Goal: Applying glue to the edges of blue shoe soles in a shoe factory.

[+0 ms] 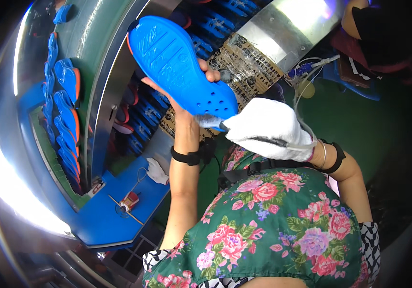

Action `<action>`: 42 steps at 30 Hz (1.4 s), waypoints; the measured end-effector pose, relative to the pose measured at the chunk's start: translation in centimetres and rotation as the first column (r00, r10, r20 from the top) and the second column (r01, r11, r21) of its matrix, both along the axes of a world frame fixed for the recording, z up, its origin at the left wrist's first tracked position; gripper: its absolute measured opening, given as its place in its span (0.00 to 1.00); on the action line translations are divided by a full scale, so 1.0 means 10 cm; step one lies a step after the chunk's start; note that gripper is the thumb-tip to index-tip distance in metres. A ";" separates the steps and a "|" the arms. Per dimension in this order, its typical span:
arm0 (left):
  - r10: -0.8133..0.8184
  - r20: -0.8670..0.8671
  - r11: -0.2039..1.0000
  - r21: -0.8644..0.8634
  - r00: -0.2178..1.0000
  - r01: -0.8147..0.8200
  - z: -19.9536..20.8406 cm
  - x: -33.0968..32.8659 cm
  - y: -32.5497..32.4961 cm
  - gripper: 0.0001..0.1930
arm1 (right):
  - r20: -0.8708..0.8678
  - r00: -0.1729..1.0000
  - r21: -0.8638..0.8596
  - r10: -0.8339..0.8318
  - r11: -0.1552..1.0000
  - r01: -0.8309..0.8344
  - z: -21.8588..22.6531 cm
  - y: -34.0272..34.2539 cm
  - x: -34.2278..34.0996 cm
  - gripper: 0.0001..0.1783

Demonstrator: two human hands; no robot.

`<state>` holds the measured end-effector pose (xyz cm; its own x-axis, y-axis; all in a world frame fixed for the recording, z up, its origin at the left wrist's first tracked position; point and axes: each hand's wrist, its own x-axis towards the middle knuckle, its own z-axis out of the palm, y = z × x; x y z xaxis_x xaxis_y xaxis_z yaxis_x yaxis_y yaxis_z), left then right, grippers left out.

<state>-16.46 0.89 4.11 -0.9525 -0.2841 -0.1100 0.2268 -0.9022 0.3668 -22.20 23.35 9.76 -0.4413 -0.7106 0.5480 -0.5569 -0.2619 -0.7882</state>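
My left hand [178, 104] is bare and closed around a blue shoe sole [167, 57], with the thumb side below it and fingertips curled over its far edge. The sole is tilted, its broad end pointing up and left. Round holes dot its narrower end, and a bit of orange shows along the left rim. In a white glove, my right hand [268, 128] grips a brush [209, 121] whose handle is mostly hidden by the glove. The pale bristles meet the lower edge of the sole, close to the holes.
Several blue soles with orange edges [67, 120] lie on a green conveyor belt [83, 43] at left. Below it, a blue table [105, 216] bears a small red-and-white object [130, 200] and a white cloth [157, 171]. Cardboard [244, 62], shelved soles and hanging cables [306, 72] are beyond.
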 end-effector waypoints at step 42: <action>-0.211 0.487 0.889 -0.265 0.847 0.374 -0.04 0.27 0.25 0.26 | 0.183 0.981 0.219 -0.066 0.975 0.025 0.13 -0.14 -0.67 0.10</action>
